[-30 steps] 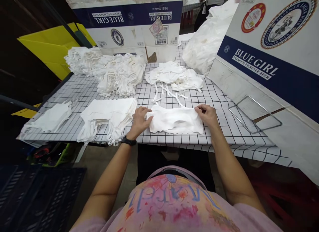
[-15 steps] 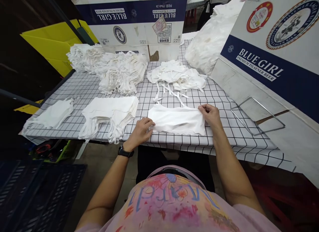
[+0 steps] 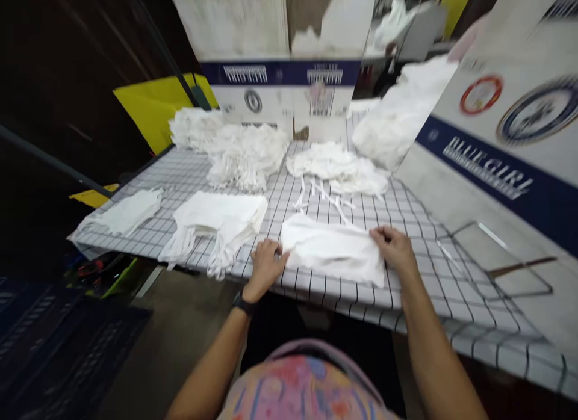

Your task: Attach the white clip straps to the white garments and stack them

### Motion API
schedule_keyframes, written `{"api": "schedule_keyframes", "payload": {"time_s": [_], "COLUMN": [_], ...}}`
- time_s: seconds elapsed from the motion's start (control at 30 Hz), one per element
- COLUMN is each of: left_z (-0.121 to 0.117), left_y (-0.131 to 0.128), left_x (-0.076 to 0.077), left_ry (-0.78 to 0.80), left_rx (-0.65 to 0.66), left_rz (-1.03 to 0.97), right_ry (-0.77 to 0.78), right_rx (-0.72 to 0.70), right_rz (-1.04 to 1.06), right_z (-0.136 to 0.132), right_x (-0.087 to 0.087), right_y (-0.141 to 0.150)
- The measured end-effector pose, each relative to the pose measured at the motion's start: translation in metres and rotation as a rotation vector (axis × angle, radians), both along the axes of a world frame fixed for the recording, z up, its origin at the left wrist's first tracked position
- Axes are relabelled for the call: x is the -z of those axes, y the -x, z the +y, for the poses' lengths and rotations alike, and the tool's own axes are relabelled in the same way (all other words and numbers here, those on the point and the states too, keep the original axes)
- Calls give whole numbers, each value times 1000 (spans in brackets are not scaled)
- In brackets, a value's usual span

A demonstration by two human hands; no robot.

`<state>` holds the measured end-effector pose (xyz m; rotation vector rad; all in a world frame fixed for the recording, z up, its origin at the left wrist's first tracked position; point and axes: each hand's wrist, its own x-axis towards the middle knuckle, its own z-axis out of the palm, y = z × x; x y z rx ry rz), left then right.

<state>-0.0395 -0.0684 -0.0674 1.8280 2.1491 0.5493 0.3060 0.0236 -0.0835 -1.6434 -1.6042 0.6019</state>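
A white strappy top (image 3: 334,251) lies flat on the table in front of me, its thin straps pointing away. My left hand (image 3: 268,265) is at its left edge, thumb and fingers closed on the fabric. At the upper right corner, my right hand (image 3: 394,247) pinches the cloth. Just beyond is a loose heap of white garments (image 3: 336,167), with straps trailing toward me. To the left sits a neat stack of similar white tops (image 3: 221,212), straps hanging toward the table edge. The picture is blurred by motion.
A grid-patterned cloth (image 3: 189,167) covers the table. Bundled white garments (image 3: 248,152) stand farther back, and a thin white pile (image 3: 130,212) lies far left. Printed cartons (image 3: 280,101) wall the back; another carton (image 3: 487,161) and a wire frame (image 3: 497,245) are at right.
The camera view has shifted, so everything appears lower and further right. My left hand has moved up along the top's left edge; my right hand keeps its corner.
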Motion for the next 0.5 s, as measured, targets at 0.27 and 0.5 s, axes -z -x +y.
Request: {"api": "schedule_keyframes", "payload": {"time_s": [0.27, 0.5], "left_z": [16, 21], "left_y": [0, -29], "left_x": [9, -37], "left_ry": [-274, -363], "left_rx": [-22, 341], "left_rz": [-391, -467], "right_ry": [-54, -80], "right_rx": [-95, -501], "right_rz": [17, 228], "right_z": [11, -17], "right_x": [20, -35], "right_y": [2, 54]}}
